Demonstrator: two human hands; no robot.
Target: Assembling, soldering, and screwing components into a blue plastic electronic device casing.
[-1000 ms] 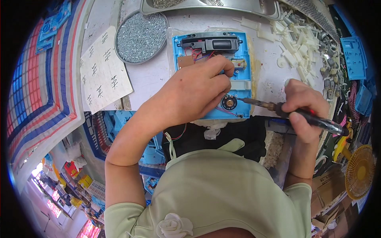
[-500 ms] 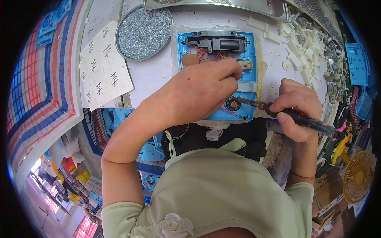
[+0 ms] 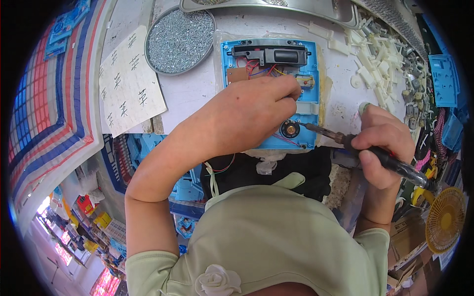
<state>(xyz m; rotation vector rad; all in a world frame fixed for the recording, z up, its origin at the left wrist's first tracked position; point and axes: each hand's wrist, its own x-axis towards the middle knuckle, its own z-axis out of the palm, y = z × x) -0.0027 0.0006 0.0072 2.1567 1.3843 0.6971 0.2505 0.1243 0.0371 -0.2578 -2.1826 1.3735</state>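
My right hand (image 3: 384, 145) grips the dark handle of a soldering iron (image 3: 390, 160). Its metal tip points left and hovers just beside a small round speaker (image 3: 290, 129) in the lower part of a blue plastic housing (image 3: 310, 118). Over the middle of that housing lies my left hand (image 3: 256, 111), fingers curled and pinched; whatever they hold is hidden beneath them. Red, blue and yellow wires (image 3: 266, 70) come out above this hand, near a black plastic module (image 3: 276, 55), a brown board (image 3: 237, 75) and a small motor (image 3: 306, 81).
A round tray of screws (image 3: 180, 42) stands left of the housing, by a handwritten sheet (image 3: 131, 84). White plastic parts (image 3: 373, 64) and small metal motors (image 3: 414, 98) are heaped at right. A metal tray (image 3: 276, 11) lies at the back, a yellow fan (image 3: 446, 219) at lower right.
My right hand has drawn the soldering iron to the right and slightly down, so its tip has backed off from the speaker. The left hand has hardly moved.
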